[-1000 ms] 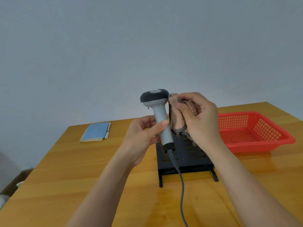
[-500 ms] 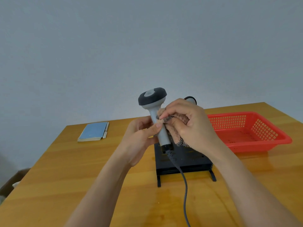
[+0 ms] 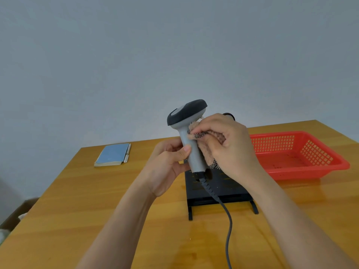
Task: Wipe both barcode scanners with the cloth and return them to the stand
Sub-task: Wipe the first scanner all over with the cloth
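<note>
My left hand (image 3: 167, 162) grips the grey handle of a barcode scanner (image 3: 189, 133) with a black head, held upright above the table. Its grey cable (image 3: 226, 214) trails down toward me. My right hand (image 3: 229, 146) holds a pinkish cloth (image 3: 206, 146) with a checkered edge bunched against the right side of the handle, just under the head. Behind my hands stands the black stand (image 3: 217, 189). A dark part of a second scanner (image 3: 229, 115) peeks over my right hand; the rest of it is hidden.
A red plastic basket (image 3: 303, 154) sits on the wooden table (image 3: 97, 200) to the right of the stand. A blue notebook (image 3: 112, 154) with a pen lies at the back left. A cardboard box (image 3: 13, 216) is below the table's left edge.
The scanner's head has tilted to the right. My right hand slid the cloth down to the lower handle, then back up under the head.
</note>
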